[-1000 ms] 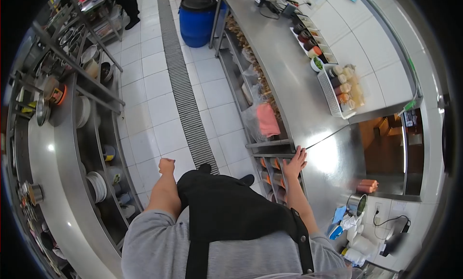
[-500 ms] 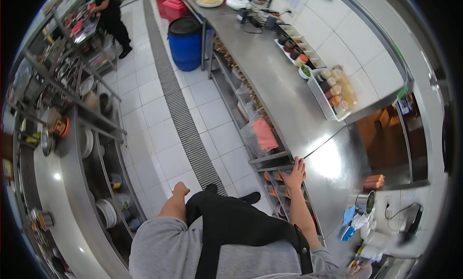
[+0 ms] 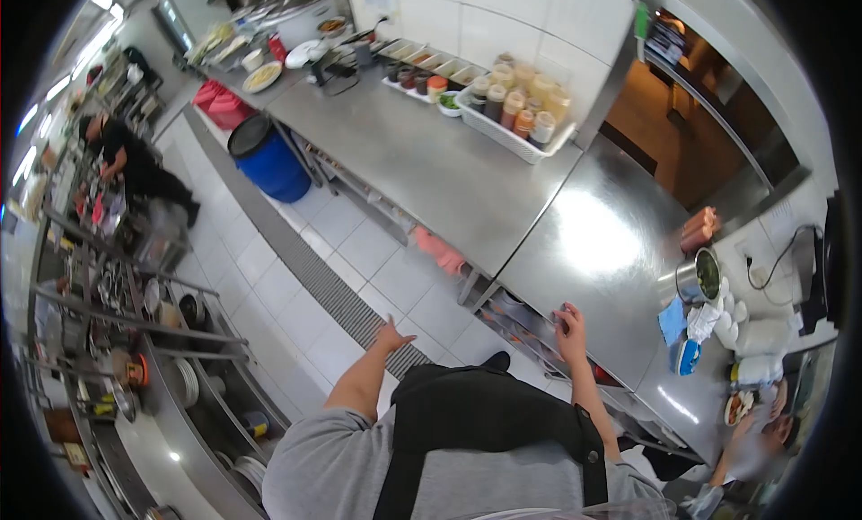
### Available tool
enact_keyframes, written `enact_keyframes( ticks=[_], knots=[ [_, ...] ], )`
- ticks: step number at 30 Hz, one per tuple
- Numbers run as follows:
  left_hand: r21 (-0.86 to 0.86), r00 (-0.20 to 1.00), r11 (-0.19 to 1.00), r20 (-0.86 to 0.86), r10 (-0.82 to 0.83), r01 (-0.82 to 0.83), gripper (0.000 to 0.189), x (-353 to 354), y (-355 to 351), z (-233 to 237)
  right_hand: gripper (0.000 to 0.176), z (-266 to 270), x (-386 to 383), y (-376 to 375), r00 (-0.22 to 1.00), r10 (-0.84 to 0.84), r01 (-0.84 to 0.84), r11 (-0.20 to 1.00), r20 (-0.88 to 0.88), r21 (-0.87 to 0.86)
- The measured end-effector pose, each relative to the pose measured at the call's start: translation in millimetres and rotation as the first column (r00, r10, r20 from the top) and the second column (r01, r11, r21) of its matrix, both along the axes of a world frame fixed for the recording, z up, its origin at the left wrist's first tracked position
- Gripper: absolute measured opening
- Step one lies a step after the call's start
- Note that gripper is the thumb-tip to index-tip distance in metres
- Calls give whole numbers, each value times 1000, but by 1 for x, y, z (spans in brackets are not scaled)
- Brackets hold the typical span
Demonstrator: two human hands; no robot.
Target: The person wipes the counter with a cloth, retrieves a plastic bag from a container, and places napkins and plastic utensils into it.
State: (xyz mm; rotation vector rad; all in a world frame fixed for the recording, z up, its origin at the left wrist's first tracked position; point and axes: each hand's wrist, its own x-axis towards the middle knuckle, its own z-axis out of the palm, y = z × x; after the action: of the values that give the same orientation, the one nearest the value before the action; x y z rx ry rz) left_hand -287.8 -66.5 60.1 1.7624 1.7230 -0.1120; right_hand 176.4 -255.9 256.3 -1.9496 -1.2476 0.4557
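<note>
My left hand [image 3: 392, 337] hangs over the floor drain grate [image 3: 310, 267], fingers apart and nothing in them. At the front edge of the steel counter [image 3: 557, 273] is my right hand [image 3: 569, 333], its fingers loosely bent and apart, overlapping the counter's rim in this view. Under the counter, beside my right hand, is a shelf with small items [image 3: 521, 327], partly hidden. A pink cloth [image 3: 438, 251] hangs on the lower shelf farther along.
A white basket of sauce bottles [image 3: 516, 129] stands on the counter near a steel pot [image 3: 698, 276]. A blue barrel [image 3: 269, 159] is on the floor ahead. One person [image 3: 135, 165] works at the far left; another person's hand [image 3: 741, 430] is near a plate at right.
The view has turned to the right and tilted up. My right hand's fingers have bent from their spread pose at the counter edge. My left hand's fingers have spread.
</note>
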Motion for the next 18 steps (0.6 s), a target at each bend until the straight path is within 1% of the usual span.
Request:
enact_keyframes(
  ticks=[2, 3, 4, 6, 8, 10, 11, 14, 15, 17, 18],
  knots=[
    [45, 967, 994, 233, -105, 97, 67, 48, -1, -2, 35, 8, 37, -20, 985, -63, 47, 993, -158, -106],
    [31, 916, 986, 367, -163, 163, 52, 77, -2, 9, 29, 1, 57, -29, 954, -144, 135, 990, -262, -49],
    [21, 843, 973, 495, -209, 229, 37, 106, -9, 25, 28, -8, 81, -39, 969, -203, 204, 979, -138, -11],
    [-66, 746, 939, 627, -225, 339, 18, 165, -24, 67, 27, -22, 131, -62, 940, -321, 314, 947, 114, 73],
    [-96, 701, 880, 648, -299, 465, 16, 217, -35, 130, 41, -31, 179, -86, 857, -442, 460, 888, 265, -5],
    [-155, 691, 844, 658, -300, 514, 16, 261, -37, 190, 52, -22, 213, -97, 735, -568, 611, 791, 370, 0],
    [-184, 685, 825, 667, -295, 534, 17, 280, -40, 203, 58, -16, 229, -100, 664, -616, 677, 736, 424, 11],
    [-72, 525, 861, 817, -238, 503, 21, 338, -41, 173, 69, -8, 282, -101, 564, -675, 727, 679, 476, 102],
    [-43, 449, 860, 865, -222, 509, 27, 358, -42, 171, 69, -20, 308, -104, 590, -665, 732, 680, 459, 44],
    [-188, 507, 818, 850, -143, 544, 37, 397, -47, 199, 67, -58, 352, -108, 640, -646, 731, 678, 416, -71],
    [-256, 537, 790, 836, -108, 557, 43, 416, -45, 211, 65, -52, 348, -105, 621, -638, 752, 649, 455, -116]
  ],
)
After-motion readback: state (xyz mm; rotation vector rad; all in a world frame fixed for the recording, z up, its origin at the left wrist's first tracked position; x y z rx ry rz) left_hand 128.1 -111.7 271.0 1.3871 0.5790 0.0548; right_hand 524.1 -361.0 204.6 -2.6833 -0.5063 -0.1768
